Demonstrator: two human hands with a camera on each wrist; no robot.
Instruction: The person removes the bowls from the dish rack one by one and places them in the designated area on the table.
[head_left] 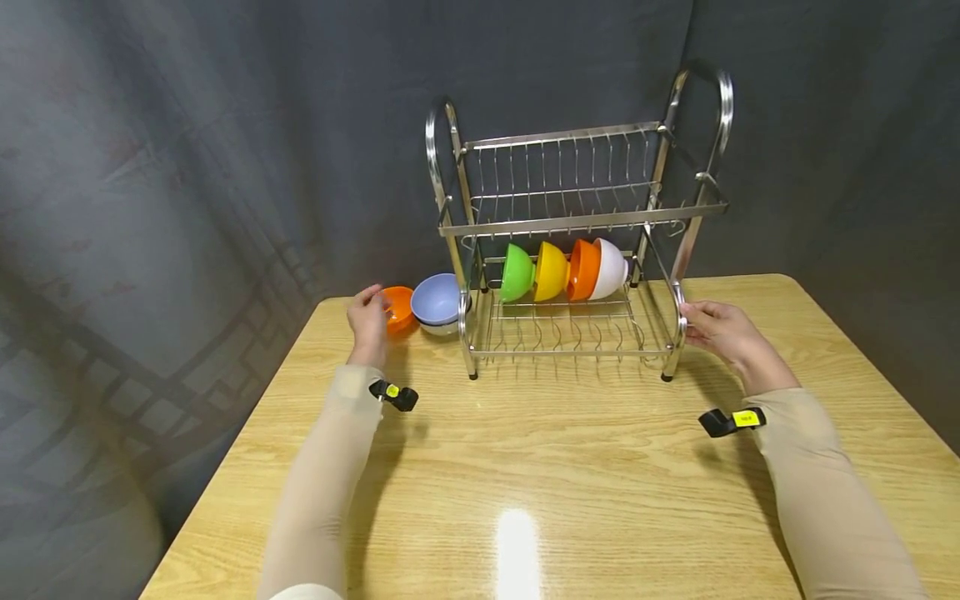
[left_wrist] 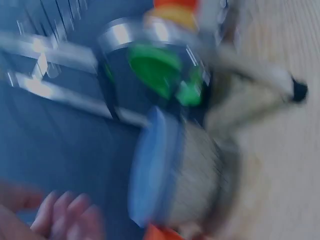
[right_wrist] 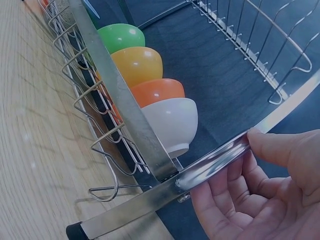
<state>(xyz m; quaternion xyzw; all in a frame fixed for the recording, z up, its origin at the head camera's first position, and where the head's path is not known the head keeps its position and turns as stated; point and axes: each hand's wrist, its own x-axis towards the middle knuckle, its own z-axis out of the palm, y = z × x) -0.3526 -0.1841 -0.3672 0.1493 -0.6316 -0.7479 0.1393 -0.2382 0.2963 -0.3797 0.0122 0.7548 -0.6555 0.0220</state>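
Note:
My right hand point(head_left: 716, 329) grips the right-side metal frame of a two-tier dish rack point(head_left: 573, 354). Thumb and curled fingers wrap the bar in the right wrist view. Blurred by motion, my left hand point(head_left: 367, 321) hovers at the left edge of an orange bowl point(head_left: 400, 308) on the table; nothing shows between its fingers in the left wrist view. Beside that bowl, a blue bowl point(head_left: 435, 297) sits on top of a pale bowl point(head_left: 441, 329). On the lower tier, green point(head_left: 516, 273), yellow point(head_left: 551, 272), orange point(head_left: 582, 271) and white point(head_left: 611, 269) bowls stand on edge in a row.
The rack's upper tier point(head_left: 585, 222) has wire slots and tall looped side handles point(head_left: 726, 108). A wooden table point(head_left: 450, 467) carries everything, and a dark cloth point(head_left: 337, 125) hangs behind it. Black wrist cameras point(head_left: 405, 398) are strapped to both sleeves.

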